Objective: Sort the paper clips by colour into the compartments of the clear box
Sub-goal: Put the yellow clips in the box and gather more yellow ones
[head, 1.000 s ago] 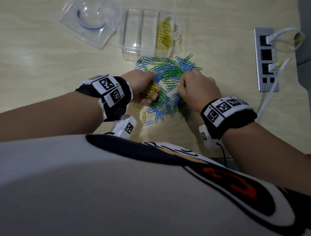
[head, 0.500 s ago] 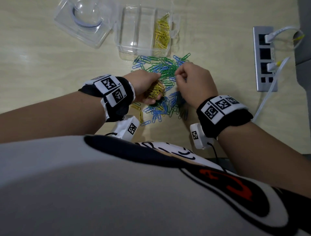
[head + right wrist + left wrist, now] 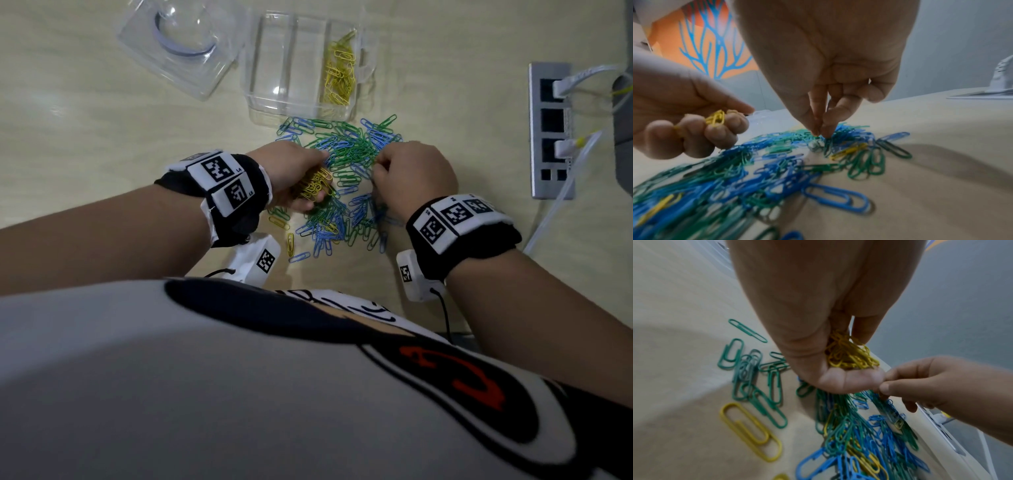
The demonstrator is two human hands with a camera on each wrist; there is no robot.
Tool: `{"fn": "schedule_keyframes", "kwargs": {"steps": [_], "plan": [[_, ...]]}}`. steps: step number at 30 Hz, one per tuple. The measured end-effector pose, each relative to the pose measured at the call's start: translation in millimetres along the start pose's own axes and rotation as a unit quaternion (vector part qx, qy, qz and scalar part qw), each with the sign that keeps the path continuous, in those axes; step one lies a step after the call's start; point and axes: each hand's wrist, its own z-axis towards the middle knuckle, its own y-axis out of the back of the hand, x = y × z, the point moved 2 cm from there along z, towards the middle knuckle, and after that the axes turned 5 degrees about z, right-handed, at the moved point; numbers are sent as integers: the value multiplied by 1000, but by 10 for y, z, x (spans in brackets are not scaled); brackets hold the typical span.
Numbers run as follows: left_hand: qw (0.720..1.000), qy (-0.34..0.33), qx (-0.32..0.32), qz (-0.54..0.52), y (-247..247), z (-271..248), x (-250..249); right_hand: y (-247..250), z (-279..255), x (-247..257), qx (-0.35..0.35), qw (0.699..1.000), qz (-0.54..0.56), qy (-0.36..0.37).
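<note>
Pale wood table (image 3: 85, 144), left hand (image 3: 291, 174) grip clutching yellow clips (image 3: 315, 186), right hand (image 3: 414, 174) grip pinching in clip pile (image 3: 346, 150), what unclear

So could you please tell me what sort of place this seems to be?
Probably an office or lab desk: a pale wooden tabletop, a built-in socket panel with white cables plugged in, and an orange wall mural behind.

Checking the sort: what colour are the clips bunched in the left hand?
Yellow: the clips in the left hand, clearest in the left wrist view.
</note>
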Motion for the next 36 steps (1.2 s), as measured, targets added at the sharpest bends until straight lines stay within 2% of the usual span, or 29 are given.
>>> {"fn": "schedule_keyframes", "kwargs": {"steps": [3, 7, 10, 13, 17, 20, 23, 25, 30, 36], "plan": [[1000, 1, 2, 3, -13, 9, -8, 66, -47, 31, -27, 998, 39, 34], [1000, -2, 18, 11, -65, 21, -11, 104, -164, 255, -13, 987, 94, 131], [999, -10, 38, 30, -114, 8, -18, 80, -223, 366, -6, 983, 102, 156], [999, -10, 44, 14, -142, -7, -22, 102, -210, 268, -28, 980, 143, 135], [999, -5, 43, -5, -139, -14, -16, 206, -187, -33, -55, 982, 167, 74], [999, -8, 53, -9, -133, -31, -29, 233, -156, -264, -59, 990, 129, 1], [998, -14, 52, -11, -131, -42, -47, 173, -137, -463, 0, 992, 67, -107], [999, -16, 48, -11, -125, -46, -55, 118, -159, -500, 42, 987, 63, -141], [999, -12, 45, -12, -91, -34, -54, 17, -208, -383, 43, 988, 115, -97], [999, -17, 46, -12, -78, -30, -57, -77, -192, -244, 31, 995, 96, -4]]}}
